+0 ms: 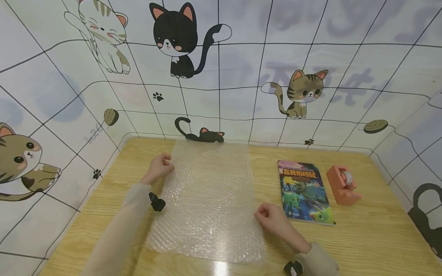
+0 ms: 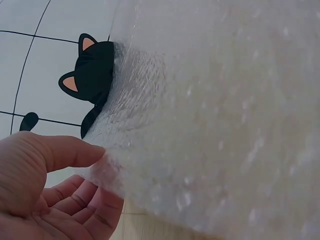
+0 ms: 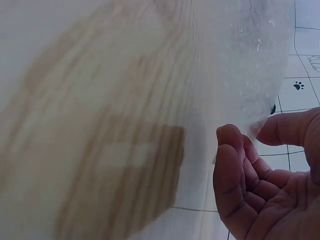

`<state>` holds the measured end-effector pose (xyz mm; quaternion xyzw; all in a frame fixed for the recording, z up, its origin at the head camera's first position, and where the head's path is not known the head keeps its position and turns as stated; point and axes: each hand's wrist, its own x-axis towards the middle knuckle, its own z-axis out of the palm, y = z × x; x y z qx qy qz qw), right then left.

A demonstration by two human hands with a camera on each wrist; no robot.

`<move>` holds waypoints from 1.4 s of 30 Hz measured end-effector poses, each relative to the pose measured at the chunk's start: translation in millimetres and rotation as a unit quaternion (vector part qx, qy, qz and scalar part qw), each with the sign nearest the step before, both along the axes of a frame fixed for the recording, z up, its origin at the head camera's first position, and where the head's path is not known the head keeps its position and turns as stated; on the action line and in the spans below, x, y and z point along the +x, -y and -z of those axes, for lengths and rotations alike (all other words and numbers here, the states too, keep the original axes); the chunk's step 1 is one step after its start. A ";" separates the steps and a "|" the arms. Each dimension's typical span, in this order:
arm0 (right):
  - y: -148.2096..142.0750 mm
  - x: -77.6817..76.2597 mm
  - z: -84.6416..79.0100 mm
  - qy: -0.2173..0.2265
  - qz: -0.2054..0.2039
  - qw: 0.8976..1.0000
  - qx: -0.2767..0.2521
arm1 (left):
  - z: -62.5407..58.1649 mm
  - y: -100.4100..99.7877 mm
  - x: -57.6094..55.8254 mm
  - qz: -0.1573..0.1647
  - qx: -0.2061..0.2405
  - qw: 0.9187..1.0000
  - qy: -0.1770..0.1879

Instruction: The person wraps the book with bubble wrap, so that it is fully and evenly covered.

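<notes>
A clear sheet of bubble wrap [image 1: 210, 199] spreads over the wooden table between the two hands. My left hand [image 1: 159, 168] pinches its left edge toward the far end; in the left wrist view the thumb [image 2: 75, 152] lies on top of the film with the fingers beneath. On the opposite side my right hand [image 1: 274, 220] pinches the right edge nearer the front. The right wrist view shows a corner of the bubble wrap [image 3: 255, 75] caught between thumb and fingers of that hand [image 3: 270, 175].
To the right of the bubble wrap lies a colourful comic-style book [image 1: 305, 191]. Beside it stands a pink tape dispenser [image 1: 340, 188] with a roll of tape. A cat-patterned cloth backdrop [image 1: 238, 76] rises behind and at both sides of the table [image 1: 366, 230].
</notes>
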<state>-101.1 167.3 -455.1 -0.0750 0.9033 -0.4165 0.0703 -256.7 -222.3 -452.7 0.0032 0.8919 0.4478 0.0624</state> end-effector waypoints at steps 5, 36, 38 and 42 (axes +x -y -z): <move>-5.5 -2.2 -2.5 -0.017 0.010 1.000 0.014 | 0.3 7.3 14.0 0.002 0.042 0.999 0.028; -44.3 -64.4 -1.8 -0.094 -0.019 0.992 0.079 | 4.7 4.9 106.0 -0.010 0.193 0.976 0.095; -45.4 -67.8 -1.5 -0.094 -0.022 0.992 0.083 | 6.0 3.8 109.8 -0.010 0.199 0.976 0.094; -47.1 -73.9 -1.2 -0.093 -0.027 0.992 0.080 | 8.5 0.6 116.5 -0.015 0.210 0.973 0.096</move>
